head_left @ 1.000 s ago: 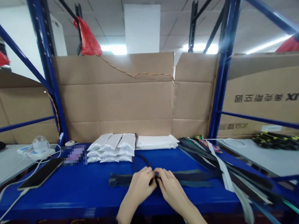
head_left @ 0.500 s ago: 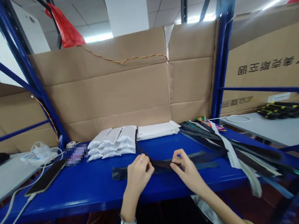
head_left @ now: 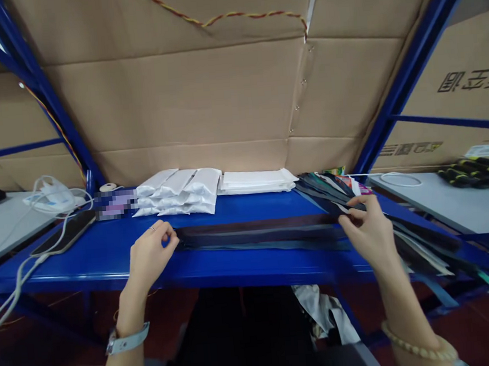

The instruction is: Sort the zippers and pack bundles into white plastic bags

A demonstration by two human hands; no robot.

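A long dark brown zipper [head_left: 252, 226] is drawn out straight across the blue tabletop. Its left end is pinched in my left hand [head_left: 153, 251], fingers closed, and my right hand [head_left: 369, 229] grips its other end. Just in front of it, dark blue-grey zippers [head_left: 266, 245] lie lengthwise on the table. My right hand is beside a loose bundle of zippers [head_left: 321, 191] in black, grey, white and green, which runs under and past it to the right edge. The fingertips of both hands partly hide the zipper's ends.
White packets [head_left: 177, 193] are stacked at the back, beside a pile of flat white bags [head_left: 257, 181]. A phone [head_left: 64, 234] with a white cable lies at the left. Blue posts [head_left: 421, 67] and a cardboard wall [head_left: 187, 103] bound the table.
My hands have moved far apart, left hand leftward and right hand rightward, stretching the brown zipper straight. The white strip that hung over the bundle is no longer seen there. The view has tilted down.
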